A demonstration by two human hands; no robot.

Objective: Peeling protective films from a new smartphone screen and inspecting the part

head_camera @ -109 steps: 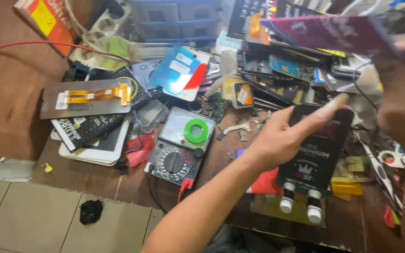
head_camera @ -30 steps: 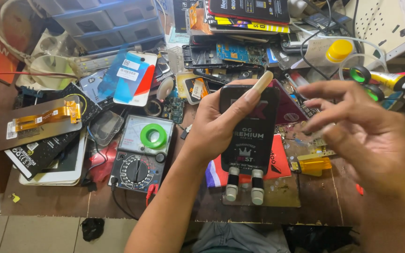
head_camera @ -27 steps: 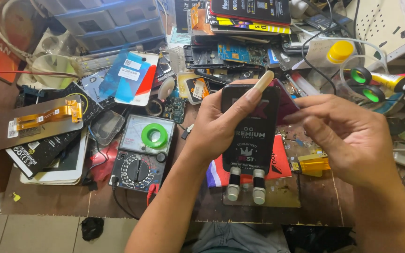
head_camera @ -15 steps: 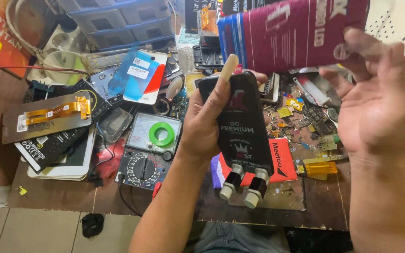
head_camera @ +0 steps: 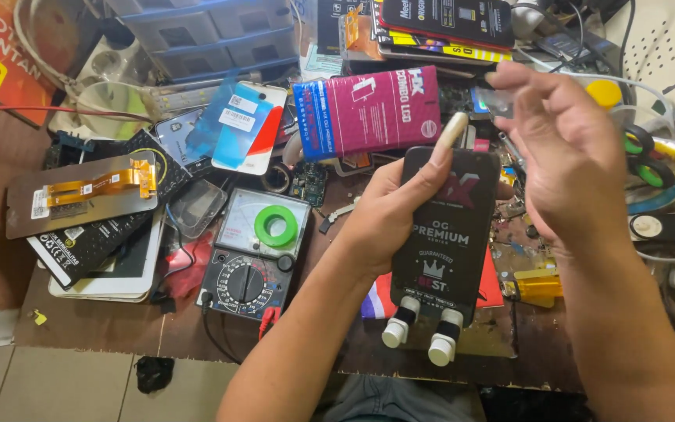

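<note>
Fingers of our left hand (head_camera: 388, 223) are wrapped round the left edge of a black phone screen panel (head_camera: 448, 234), thumb stretched up along its side, so the glossy face tilts up toward us above the worktop (head_camera: 87, 332). Held by the edge like that, the face stays free of fingers. Our right hand (head_camera: 568, 168) hovers just beside the panel's upper right corner, fingers spread and loosely curled, gripping nothing. Below the panel's lower end stand two small white-capped bottles (head_camera: 419, 337), near enough to reach. Behind the panel lies a magenta box (head_camera: 373, 113) with a blue end, flat among the clutter. Left of our forearm sits an analogue multimeter (head_camera: 255, 254) with a green tape roll (head_camera: 276, 226) resting on its dial window.
</note>
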